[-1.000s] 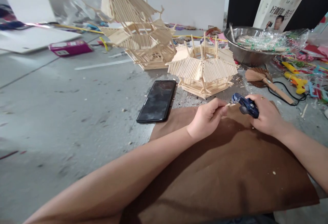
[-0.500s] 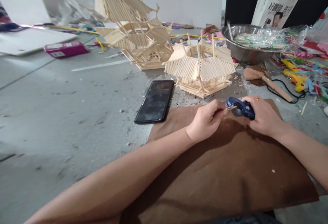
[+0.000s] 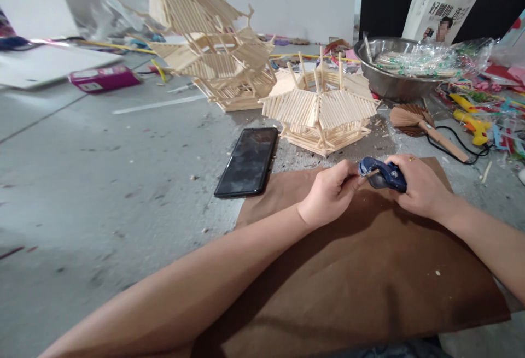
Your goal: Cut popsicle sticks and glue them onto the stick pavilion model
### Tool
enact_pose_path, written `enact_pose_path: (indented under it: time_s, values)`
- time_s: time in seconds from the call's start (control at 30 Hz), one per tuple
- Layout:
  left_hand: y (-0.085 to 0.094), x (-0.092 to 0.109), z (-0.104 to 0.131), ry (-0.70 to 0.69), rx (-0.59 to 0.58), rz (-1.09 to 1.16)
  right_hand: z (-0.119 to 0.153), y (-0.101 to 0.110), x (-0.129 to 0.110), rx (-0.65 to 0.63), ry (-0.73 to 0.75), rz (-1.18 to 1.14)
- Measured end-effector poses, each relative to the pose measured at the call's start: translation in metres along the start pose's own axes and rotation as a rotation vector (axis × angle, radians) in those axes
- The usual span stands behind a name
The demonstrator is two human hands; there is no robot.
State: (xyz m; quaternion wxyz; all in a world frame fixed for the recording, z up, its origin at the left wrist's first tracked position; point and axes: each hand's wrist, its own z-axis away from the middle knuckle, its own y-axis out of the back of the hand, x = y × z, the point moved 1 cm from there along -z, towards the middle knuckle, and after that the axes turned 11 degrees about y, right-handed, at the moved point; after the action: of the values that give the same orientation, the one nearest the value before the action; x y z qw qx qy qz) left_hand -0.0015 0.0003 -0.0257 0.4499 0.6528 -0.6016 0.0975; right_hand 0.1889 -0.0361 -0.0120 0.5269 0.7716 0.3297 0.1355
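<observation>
While a brown sheet (image 3: 369, 281) lies nearest, the left hand (image 3: 328, 197) pinches a thin stick (image 3: 373, 173) above its far part; the right hand (image 3: 426, 188) grips a blue tool (image 3: 394, 176) around the stick, whether cut cannot be told. Farther, the smaller stick model (image 3: 320, 109) shows roof panels and bare uprights; far left, the larger model (image 3: 213, 65) bears a peaked top.

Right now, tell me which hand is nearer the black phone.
Left. The left hand is just right of the black phone; the right hand is farther right, holding the blue tool.
</observation>
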Motion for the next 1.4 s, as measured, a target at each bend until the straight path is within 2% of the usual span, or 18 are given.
enact_pose_path:
  time_s: [0.5,1.4]
  values:
    - [0.0000,0.0013,-0.0008,-0.034,-0.002,0.005,0.0003,0.0009,0.0003,0.049,0.031,0.007]
    - [0.0006,0.0038,-0.0010,-0.009,-0.008,-0.016,0.0003,-0.0001,0.0003,-0.005,-0.002,0.018]
